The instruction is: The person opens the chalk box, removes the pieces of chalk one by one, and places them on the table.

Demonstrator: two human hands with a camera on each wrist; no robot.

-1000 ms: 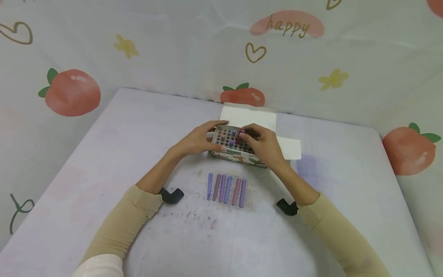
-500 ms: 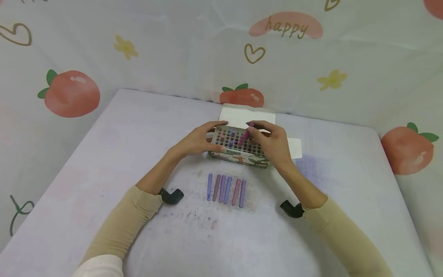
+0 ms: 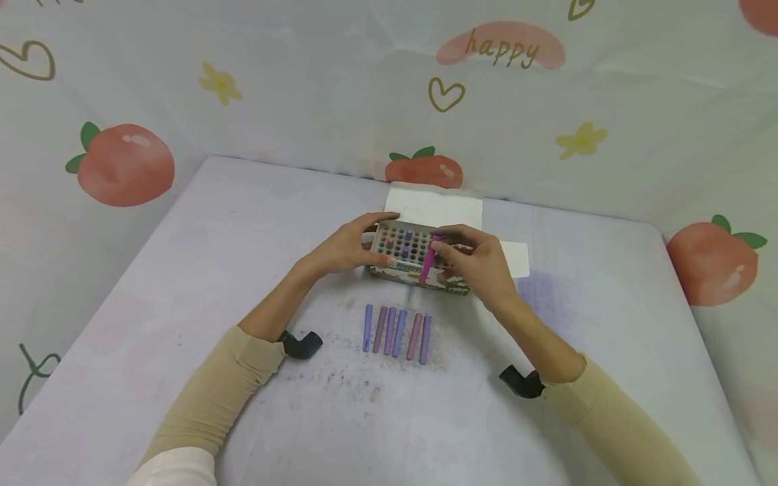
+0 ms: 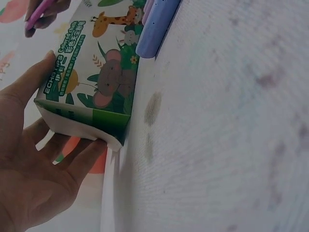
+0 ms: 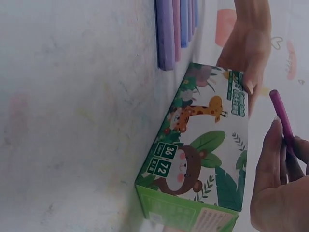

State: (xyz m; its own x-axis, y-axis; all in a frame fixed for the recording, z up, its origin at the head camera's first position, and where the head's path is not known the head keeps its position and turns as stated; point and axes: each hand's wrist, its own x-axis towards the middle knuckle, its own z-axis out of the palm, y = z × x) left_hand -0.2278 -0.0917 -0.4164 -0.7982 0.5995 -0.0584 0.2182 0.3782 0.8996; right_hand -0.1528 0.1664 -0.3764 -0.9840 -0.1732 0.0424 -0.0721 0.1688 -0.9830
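Observation:
A printed cardboard chalk box (image 3: 419, 271) stands on the table, its top showing rows of holes with a few purple and pinkish chalk sticks standing up in them. My left hand (image 3: 346, 246) grips the box's left end, thumb on the front edge and fingers behind. In the left wrist view, the box (image 4: 104, 63) shows animal drawings. My right hand (image 3: 483, 260) pinches a magenta chalk stick (image 3: 429, 262) over the box's front edge. The right wrist view shows this chalk stick (image 5: 281, 113) between thumb and fingers, apart from the box.
Several purple, blue and pink chalk sticks (image 3: 390, 331) lie in a row in front of the box. The box's white lid flap (image 3: 434, 204) lies open behind it, and a side flap (image 3: 515, 260) sticks out right. A printed cloth (image 3: 304, 88) hangs behind the table.
My right hand has drawn the magenta chalk stick up out of the box's holes and brought it forward over the front edge. The left hand stays on the box.

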